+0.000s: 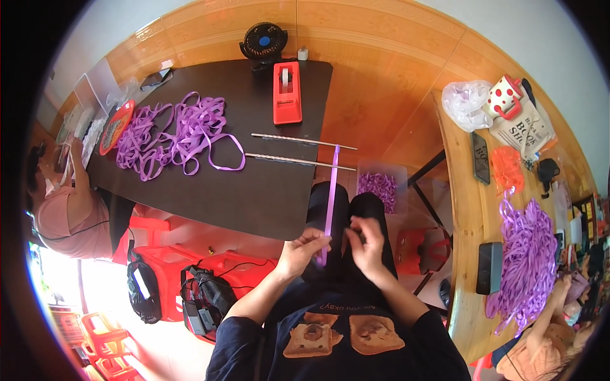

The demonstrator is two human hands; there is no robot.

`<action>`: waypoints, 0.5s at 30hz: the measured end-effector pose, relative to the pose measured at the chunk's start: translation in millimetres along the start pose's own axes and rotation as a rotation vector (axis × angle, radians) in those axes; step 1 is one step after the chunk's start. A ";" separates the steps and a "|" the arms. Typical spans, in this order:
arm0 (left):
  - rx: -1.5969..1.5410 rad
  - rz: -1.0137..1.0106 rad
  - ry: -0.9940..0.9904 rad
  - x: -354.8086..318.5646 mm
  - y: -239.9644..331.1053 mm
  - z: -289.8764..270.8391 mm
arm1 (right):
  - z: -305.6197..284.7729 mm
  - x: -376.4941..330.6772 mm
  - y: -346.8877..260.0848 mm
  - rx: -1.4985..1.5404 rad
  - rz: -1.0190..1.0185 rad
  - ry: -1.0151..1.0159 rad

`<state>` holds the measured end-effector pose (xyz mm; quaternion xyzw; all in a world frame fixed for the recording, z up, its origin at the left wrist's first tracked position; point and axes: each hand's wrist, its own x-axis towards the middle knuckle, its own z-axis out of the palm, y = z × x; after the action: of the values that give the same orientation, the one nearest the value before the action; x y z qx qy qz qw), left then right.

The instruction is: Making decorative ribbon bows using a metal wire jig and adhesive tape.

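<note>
A narrow strip of purple ribbon runs from my left hand up to the tips of two slim metal rods. Between thumb and fingers, my left hand pinches its lower part, and a short tail hangs below. At the far end the strip meets the upper rod and crosses the lower rod; how it is fastened there is too small to tell. Both rods stick out past the dark table's right edge. To the right of the strip, my right hand hovers over my lap, fingers loosely bent and apart, apparently holding nothing.
The dark table bears a heap of purple ribbon, a red tape dispenser and a black fan. A clear bin of purple pieces stands beyond my knees. More ribbon covers the wooden table. People sit at both sides.
</note>
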<state>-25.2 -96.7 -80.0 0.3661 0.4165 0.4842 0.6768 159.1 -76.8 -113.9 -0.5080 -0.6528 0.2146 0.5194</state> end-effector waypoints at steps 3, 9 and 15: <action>-0.027 -0.012 -0.014 -0.5 3.6 2.8 | -2.6 54.5 -21.5 -0.187 -0.410 0.110; -0.095 -0.022 -0.033 -4.1 6.4 6.0 | 5.9 89.9 -26.9 -0.453 -0.939 0.037; -0.195 -0.043 -0.058 -4.5 6.5 6.9 | 7.9 81.2 -31.0 -0.475 -1.023 -0.011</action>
<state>-22.0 -99.9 -70.6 0.3032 0.3551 0.4969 0.7314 142.9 -15.1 -54.4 -0.2286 -0.8490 -0.2146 0.4254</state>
